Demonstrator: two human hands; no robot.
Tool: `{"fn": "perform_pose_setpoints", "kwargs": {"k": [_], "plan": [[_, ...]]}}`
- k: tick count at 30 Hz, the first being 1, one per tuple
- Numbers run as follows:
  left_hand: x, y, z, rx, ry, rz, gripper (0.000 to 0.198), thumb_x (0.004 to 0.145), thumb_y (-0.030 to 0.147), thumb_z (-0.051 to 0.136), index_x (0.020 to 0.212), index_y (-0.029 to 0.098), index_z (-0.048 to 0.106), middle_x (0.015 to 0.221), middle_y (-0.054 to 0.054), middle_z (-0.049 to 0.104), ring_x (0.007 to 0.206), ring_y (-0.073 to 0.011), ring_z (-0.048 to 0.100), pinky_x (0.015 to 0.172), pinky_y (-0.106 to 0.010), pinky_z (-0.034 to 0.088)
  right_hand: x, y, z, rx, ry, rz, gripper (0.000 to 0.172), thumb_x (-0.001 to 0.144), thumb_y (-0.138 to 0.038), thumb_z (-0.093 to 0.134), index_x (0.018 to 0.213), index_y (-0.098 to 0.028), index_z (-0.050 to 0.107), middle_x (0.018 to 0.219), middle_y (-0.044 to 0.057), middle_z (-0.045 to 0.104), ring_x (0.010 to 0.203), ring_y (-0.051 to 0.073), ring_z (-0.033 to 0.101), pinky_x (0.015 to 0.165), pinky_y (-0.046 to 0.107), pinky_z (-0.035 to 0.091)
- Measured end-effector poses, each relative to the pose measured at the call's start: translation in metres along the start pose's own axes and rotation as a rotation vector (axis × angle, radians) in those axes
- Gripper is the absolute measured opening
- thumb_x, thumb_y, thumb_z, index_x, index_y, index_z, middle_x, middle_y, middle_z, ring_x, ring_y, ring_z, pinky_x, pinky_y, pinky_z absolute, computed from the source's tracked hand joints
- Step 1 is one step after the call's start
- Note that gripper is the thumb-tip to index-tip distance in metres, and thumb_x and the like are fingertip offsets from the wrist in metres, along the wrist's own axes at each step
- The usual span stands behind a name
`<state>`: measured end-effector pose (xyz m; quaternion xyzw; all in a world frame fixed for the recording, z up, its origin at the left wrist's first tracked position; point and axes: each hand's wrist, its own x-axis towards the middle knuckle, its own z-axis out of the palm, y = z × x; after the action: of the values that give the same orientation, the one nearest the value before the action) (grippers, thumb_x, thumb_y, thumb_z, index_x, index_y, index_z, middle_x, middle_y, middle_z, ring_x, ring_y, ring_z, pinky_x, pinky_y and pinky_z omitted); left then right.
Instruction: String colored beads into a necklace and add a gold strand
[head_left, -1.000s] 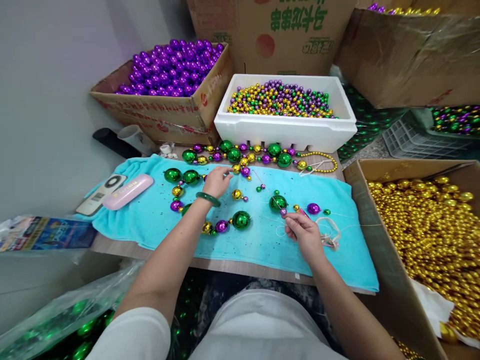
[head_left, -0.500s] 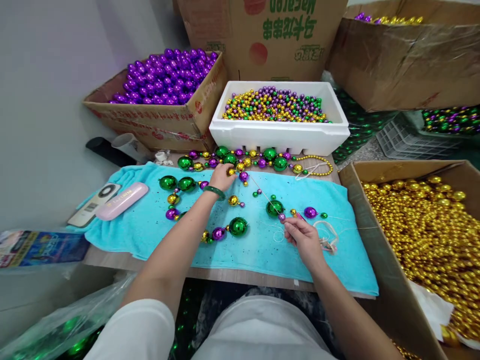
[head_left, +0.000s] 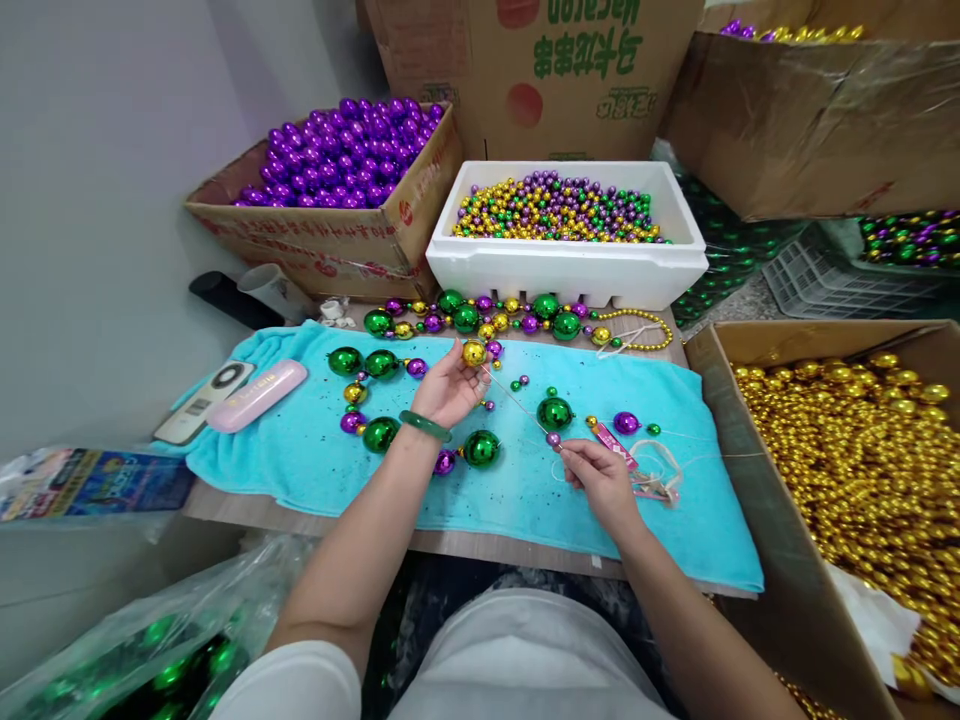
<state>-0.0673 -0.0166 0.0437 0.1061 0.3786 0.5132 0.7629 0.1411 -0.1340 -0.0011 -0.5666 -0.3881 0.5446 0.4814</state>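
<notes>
My left hand (head_left: pixel 452 388), with a green bangle (head_left: pixel 425 426) at the wrist, pinches a large gold bead (head_left: pixel 474 353), palm turned up. A long thin needle (head_left: pixel 515 402) slants from that bead toward my right hand (head_left: pixel 600 478). Closed fingertips of the right hand grip the needle's lower end, by a small purple bead (head_left: pixel 553 440). Left of my hands, a bead strand (head_left: pixel 381 434) of green, gold and purple curves on the turquoise towel (head_left: pixel 442 515). Between and beyond the hands lie a large green bead (head_left: pixel 554 413) and a purple bead (head_left: pixel 625 423).
Behind the towel lies a finished-looking bead garland (head_left: pixel 465 318). A white foam box (head_left: pixel 566 275) holds small mixed beads. Cardboard boxes hold purple beads (head_left: pixel 337 160) and gold bead strings (head_left: pixel 847 480). A pink case (head_left: pixel 257 395) and a pink-labelled tag (head_left: pixel 616 446) rest on the towel.
My left hand has turned palm up and now shows the gold bead at its fingertips, by the needle's upper end. My right hand keeps its grip, nearly unmoved. The view has shifted slightly.
</notes>
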Motion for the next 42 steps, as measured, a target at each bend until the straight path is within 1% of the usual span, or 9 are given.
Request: {"fn": "perform_pose_setpoints", "kwargs": {"k": [5,10,13,15,18,25,32,37,42], "plan": [[-0.005,-0.005,0.005,0.011,-0.013,0.030,0.026,0.085,0.037,0.059,0.087,0.012,0.065,0.083,-0.008,0.068,0.071,-0.0108,0.062,0.067,-0.022,0.053,-0.001,0.002,-0.001,-0.039,-0.006,-0.014,0.028,0.066,-0.043,0.068,0.071,-0.016,0.069,0.044,-0.003,0.050,0.041,0.009,0.041,0.040,0.022,0.032],[-0.007,-0.008,0.004,0.000,-0.046,0.055,0.022,0.086,0.032,0.059,0.091,0.012,0.066,0.088,-0.008,0.069,0.073,-0.0107,0.063,0.071,-0.022,0.053,-0.002,0.002,-0.001,-0.022,0.017,-0.012,0.028,0.065,-0.043,0.068,0.072,-0.016,0.069,0.045,-0.002,0.052,0.042,0.010,0.043,0.040,0.023,0.033],[-0.009,-0.009,0.001,0.024,-0.102,0.104,0.022,0.086,0.029,0.058,0.100,0.014,0.066,0.095,-0.008,0.070,0.079,-0.0113,0.064,0.077,-0.024,0.052,-0.003,0.000,-0.002,-0.011,0.023,-0.006,0.026,0.064,-0.041,0.068,0.072,-0.016,0.069,0.045,-0.002,0.052,0.042,0.010,0.043,0.041,0.023,0.033],[-0.011,-0.009,-0.002,0.061,-0.153,0.137,0.026,0.085,0.028,0.058,0.108,0.017,0.064,0.101,-0.008,0.069,0.084,-0.0122,0.064,0.082,-0.026,0.051,-0.003,-0.001,-0.003,-0.004,0.021,-0.008,0.026,0.064,-0.041,0.068,0.071,-0.016,0.069,0.045,-0.002,0.051,0.042,0.010,0.044,0.041,0.023,0.034],[-0.013,-0.009,-0.005,0.089,-0.198,0.165,0.031,0.084,0.028,0.059,0.113,0.019,0.063,0.107,-0.008,0.068,0.088,-0.0133,0.064,0.086,-0.028,0.050,-0.003,-0.001,-0.004,-0.002,0.016,-0.022,0.026,0.064,-0.041,0.069,0.071,-0.016,0.069,0.045,-0.002,0.052,0.043,0.010,0.044,0.040,0.023,0.035],[-0.015,-0.008,-0.003,0.097,-0.191,0.160,0.032,0.085,0.029,0.058,0.115,0.022,0.061,0.109,-0.008,0.067,0.090,-0.0140,0.064,0.086,-0.029,0.050,-0.003,0.001,-0.004,-0.010,0.013,-0.043,0.025,0.065,-0.041,0.068,0.071,-0.017,0.070,0.045,-0.002,0.052,0.043,0.010,0.045,0.040,0.022,0.036],[-0.012,-0.009,-0.006,0.027,-0.184,0.129,0.030,0.088,0.026,0.050,0.114,0.018,0.062,0.107,-0.010,0.067,0.088,-0.0138,0.065,0.085,-0.029,0.051,-0.003,0.000,-0.004,0.004,0.006,-0.040,0.022,0.066,-0.038,0.068,0.071,-0.017,0.069,0.045,-0.002,0.052,0.043,0.010,0.046,0.041,0.022,0.036],[-0.012,-0.011,-0.007,0.037,-0.164,0.139,0.032,0.089,0.026,0.047,0.118,0.018,0.060,0.109,-0.011,0.067,0.091,-0.0154,0.065,0.086,-0.030,0.051,-0.003,0.000,-0.004,0.009,0.004,-0.035,0.021,0.066,-0.037,0.068,0.071,-0.016,0.069,0.046,-0.002,0.052,0.043,0.010,0.045,0.041,0.022,0.035],[-0.013,-0.011,-0.008,-0.047,-0.173,0.104,0.034,0.093,0.025,0.040,0.118,0.015,0.060,0.107,-0.012,0.068,0.087,-0.0141,0.066,0.084,-0.028,0.052,-0.002,0.001,-0.004,0.006,0.003,-0.031,0.022,0.066,-0.038,0.068,0.071,-0.016,0.069,0.045,-0.002,0.052,0.043,0.010,0.044,0.041,0.023,0.034]]}}
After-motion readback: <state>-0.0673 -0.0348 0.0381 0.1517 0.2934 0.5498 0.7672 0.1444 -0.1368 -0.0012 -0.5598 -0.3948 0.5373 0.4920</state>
